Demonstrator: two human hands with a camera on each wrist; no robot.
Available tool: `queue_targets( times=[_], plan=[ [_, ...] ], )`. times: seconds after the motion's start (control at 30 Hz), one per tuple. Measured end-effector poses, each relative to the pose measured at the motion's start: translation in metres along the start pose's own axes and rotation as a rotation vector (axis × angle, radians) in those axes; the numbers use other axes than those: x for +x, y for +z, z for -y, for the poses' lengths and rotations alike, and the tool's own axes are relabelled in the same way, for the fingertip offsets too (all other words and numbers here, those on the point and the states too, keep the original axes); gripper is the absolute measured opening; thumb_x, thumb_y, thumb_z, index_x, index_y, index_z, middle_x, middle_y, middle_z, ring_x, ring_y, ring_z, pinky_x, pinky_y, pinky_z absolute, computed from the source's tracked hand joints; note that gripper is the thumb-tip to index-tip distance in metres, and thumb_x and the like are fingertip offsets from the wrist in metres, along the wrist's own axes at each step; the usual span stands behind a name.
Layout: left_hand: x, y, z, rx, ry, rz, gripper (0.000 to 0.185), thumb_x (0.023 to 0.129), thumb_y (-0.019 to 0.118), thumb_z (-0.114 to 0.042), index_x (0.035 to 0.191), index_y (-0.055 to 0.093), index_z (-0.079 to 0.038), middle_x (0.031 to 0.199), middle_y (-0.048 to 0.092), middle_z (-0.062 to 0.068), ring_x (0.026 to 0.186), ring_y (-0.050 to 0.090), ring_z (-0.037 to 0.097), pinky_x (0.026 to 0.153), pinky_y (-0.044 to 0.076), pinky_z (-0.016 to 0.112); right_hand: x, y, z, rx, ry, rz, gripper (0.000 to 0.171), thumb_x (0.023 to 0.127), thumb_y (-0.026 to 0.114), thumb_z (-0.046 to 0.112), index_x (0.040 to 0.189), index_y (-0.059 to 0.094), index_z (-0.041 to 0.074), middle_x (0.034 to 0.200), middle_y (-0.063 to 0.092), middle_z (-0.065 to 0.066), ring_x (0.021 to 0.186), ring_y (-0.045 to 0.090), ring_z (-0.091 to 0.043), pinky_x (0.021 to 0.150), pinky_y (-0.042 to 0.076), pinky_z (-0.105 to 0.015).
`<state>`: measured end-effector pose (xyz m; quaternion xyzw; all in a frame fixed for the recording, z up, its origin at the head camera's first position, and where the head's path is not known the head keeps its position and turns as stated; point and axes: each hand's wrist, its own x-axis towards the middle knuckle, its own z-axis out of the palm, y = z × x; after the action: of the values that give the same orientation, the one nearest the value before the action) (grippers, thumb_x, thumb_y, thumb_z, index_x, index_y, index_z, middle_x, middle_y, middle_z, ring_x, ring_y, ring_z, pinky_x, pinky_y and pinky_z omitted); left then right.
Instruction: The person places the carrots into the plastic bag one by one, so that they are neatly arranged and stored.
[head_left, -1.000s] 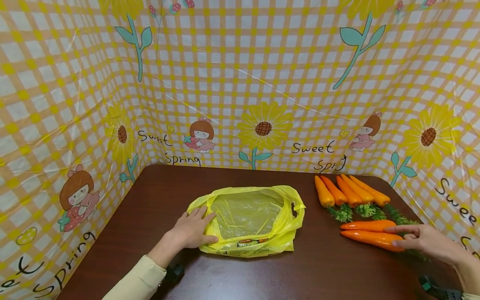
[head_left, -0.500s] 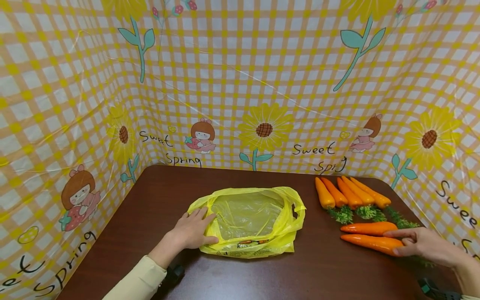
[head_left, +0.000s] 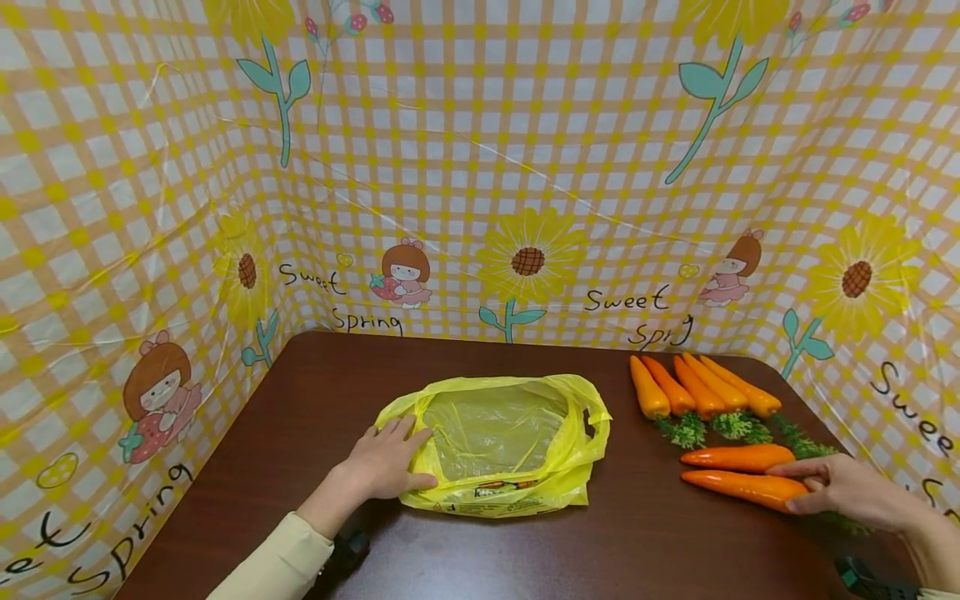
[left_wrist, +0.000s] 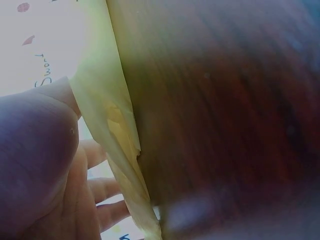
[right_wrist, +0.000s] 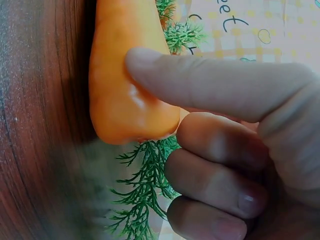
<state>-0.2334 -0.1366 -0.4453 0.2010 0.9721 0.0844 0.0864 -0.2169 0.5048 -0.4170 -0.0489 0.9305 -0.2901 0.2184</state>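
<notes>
Left hand [head_left: 386, 463] flat, fingers straight, pressing yellow bag [head_left: 498, 442] mid-bench [head_left: 315, 383]; right hand [head_left: 847, 490] pinching nearest carrot [head_left: 738, 488] near right edge.

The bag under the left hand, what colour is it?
The bag is see-through yellow plastic, held down by the left hand. The head view shows it best.

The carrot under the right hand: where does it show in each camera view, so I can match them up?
Head: the nearest carrot lies at lower right on the table, its leafy end under the right hand.
Left wrist: not in view; only the yellow bag and the left hand.
Right wrist: it fills the upper left, a finger across it.
Shared landmark: the dark wooden table, seen in all three.
</notes>
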Motion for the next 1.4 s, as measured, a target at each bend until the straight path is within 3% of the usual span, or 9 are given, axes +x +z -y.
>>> queue_targets(
  times=[0.03, 0.3, 0.6, 0.73, 0.83, 0.93, 1.1, 1.23, 1.4],
  plan=[
    [0.000, 0.000, 0.000, 0.001, 0.000, -0.001, 0.079, 0.091, 0.064, -0.060, 0.154, 0.044, -0.017, 0.161, 0.033, 0.017, 0.149, 0.032, 0.036, 0.114, 0.030, 0.062, 0.000, 0.000, 0.000, -0.026, 0.008, -0.012, 0.061, 0.095, 0.070, 0.030, 0.137, 0.054, -0.012, 0.079, 0.058, -0.009, 0.071, 0.045, -0.009, 0.067, 0.041, -0.030],
    [0.002, 0.002, 0.002, 0.006, 0.000, 0.005, 0.079, 0.092, 0.063, -0.060, 0.155, 0.042, -0.018, 0.162, 0.032, 0.017, 0.150, 0.031, 0.036, 0.114, 0.029, 0.063, -0.002, 0.002, -0.004, 0.048, -0.055, -0.001, 0.063, 0.094, 0.070, 0.023, 0.135, 0.049, -0.021, 0.060, 0.027, 0.006, 0.052, 0.022, -0.005, 0.050, 0.028, -0.029],
    [0.003, 0.003, 0.003, 0.007, -0.005, 0.018, 0.079, 0.092, 0.062, -0.062, 0.155, 0.041, -0.019, 0.163, 0.030, 0.016, 0.150, 0.030, 0.035, 0.115, 0.029, 0.063, -0.002, -0.001, 0.002, 0.003, -0.048, 0.013, 0.059, 0.097, 0.067, 0.023, 0.135, 0.050, -0.020, 0.060, 0.021, 0.006, 0.056, 0.033, -0.007, 0.059, 0.034, -0.028],
    [0.003, 0.003, 0.003, 0.006, -0.006, 0.017, 0.079, 0.092, 0.061, -0.062, 0.155, 0.041, -0.019, 0.163, 0.030, 0.016, 0.150, 0.029, 0.035, 0.115, 0.028, 0.063, -0.001, -0.001, 0.007, -0.053, -0.034, -0.005, 0.057, 0.096, 0.069, 0.025, 0.134, 0.054, -0.016, 0.080, 0.066, -0.021, 0.075, 0.064, -0.014, 0.071, 0.054, -0.038],
    [0.003, 0.003, 0.003, 0.004, -0.006, 0.017, 0.078, 0.092, 0.062, -0.061, 0.155, 0.042, -0.019, 0.163, 0.030, 0.016, 0.150, 0.030, 0.035, 0.115, 0.028, 0.063, 0.000, -0.001, 0.008, -0.083, -0.022, -0.012, 0.057, 0.096, 0.070, 0.027, 0.133, 0.057, -0.014, 0.105, 0.069, -0.031, 0.093, 0.069, -0.024, 0.079, 0.056, -0.046],
    [0.003, 0.003, 0.003, -0.004, -0.007, 0.020, 0.078, 0.092, 0.062, -0.061, 0.155, 0.042, -0.019, 0.163, 0.030, 0.016, 0.151, 0.029, 0.036, 0.115, 0.028, 0.063, 0.001, -0.001, 0.007, -0.081, -0.027, 0.000, 0.057, 0.095, 0.070, 0.027, 0.133, 0.057, -0.014, 0.099, 0.069, -0.026, 0.094, 0.067, -0.028, 0.076, 0.056, -0.039],
    [0.002, 0.003, 0.002, -0.006, -0.008, 0.019, 0.078, 0.092, 0.062, -0.061, 0.155, 0.042, -0.019, 0.163, 0.030, 0.016, 0.150, 0.029, 0.036, 0.115, 0.027, 0.063, 0.003, -0.002, 0.004, -0.083, -0.052, 0.026, 0.059, 0.094, 0.072, 0.027, 0.130, 0.057, -0.017, 0.119, 0.068, -0.029, 0.103, 0.068, -0.017, 0.078, 0.058, -0.037],
    [0.002, 0.002, 0.002, -0.009, -0.005, 0.014, 0.078, 0.092, 0.063, -0.060, 0.155, 0.042, -0.018, 0.162, 0.031, 0.016, 0.150, 0.030, 0.036, 0.115, 0.028, 0.064, 0.003, -0.002, 0.003, -0.080, -0.045, 0.037, 0.061, 0.093, 0.073, 0.029, 0.130, 0.058, -0.016, 0.120, 0.068, -0.030, 0.093, 0.054, 0.013, 0.077, 0.058, -0.035],
    [0.001, 0.000, 0.000, -0.007, -0.005, 0.010, 0.078, 0.092, 0.064, -0.060, 0.154, 0.043, -0.017, 0.162, 0.032, 0.016, 0.150, 0.031, 0.036, 0.115, 0.029, 0.063, 0.003, -0.003, 0.002, -0.068, -0.054, 0.041, 0.060, 0.094, 0.072, 0.029, 0.130, 0.057, -0.017, 0.125, 0.062, -0.036, 0.093, 0.050, 0.018, 0.078, 0.057, -0.032]
  ],
)
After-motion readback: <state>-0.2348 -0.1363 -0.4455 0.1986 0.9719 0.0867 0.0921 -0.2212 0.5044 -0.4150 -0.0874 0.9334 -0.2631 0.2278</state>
